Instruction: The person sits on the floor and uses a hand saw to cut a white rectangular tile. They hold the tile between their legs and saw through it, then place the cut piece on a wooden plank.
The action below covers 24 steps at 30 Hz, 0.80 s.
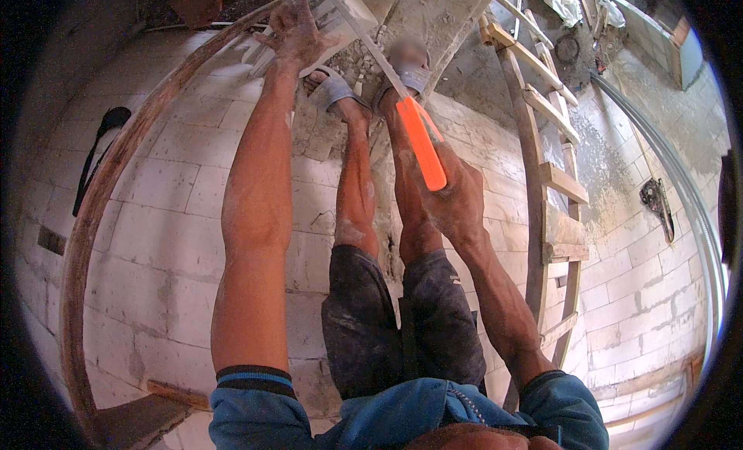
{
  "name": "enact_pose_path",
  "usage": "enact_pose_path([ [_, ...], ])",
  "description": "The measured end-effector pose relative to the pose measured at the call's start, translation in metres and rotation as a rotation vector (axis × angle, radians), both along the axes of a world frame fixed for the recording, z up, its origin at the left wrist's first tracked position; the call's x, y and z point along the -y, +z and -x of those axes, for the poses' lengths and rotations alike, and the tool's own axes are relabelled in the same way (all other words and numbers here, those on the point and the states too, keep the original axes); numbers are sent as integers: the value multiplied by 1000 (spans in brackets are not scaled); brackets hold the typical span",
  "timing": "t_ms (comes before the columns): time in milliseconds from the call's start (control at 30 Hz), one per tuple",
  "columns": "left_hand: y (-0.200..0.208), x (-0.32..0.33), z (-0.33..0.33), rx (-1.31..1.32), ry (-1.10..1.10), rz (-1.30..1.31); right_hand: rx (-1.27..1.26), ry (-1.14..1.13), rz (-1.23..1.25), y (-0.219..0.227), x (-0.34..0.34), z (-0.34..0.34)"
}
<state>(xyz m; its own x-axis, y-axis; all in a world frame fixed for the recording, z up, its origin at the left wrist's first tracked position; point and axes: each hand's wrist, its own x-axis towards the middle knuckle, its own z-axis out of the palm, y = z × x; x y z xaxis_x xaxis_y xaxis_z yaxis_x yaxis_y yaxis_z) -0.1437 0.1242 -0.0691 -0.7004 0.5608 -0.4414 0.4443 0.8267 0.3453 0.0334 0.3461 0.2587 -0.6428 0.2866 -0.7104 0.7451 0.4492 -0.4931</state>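
My right hand [457, 198] is wrapped round the orange handle of a hand saw [422, 144]. Its long pale blade runs up and to the left, to the top edge of the view. Beside the far part of the blade is a whitish block [348, 20], and the blade lies along or across it; I cannot tell how deep it sits. My left hand [294, 36] has its fingers spread at the block's left side, seemingly resting against it. The far ends of block and blade are cut off by the frame.
My sandalled feet [337, 88] stand close to the block. A wooden ladder [534, 156] leans at the right, near my right arm. A long curved-looking wooden pole [108, 175] passes on the left. Grey metal profiles [681, 160] and a chain-like item [658, 206] are farther right.
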Motion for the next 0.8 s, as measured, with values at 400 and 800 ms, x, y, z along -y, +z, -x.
enact_pose_path([
  [400, -30, 14, -12, -31, 71, -183, 159, 37, 10, 8, 5, 26],
  [800, 15, -21, -21, 87, 213, 52, 188, -46, 55, 18, -6, 2],
])
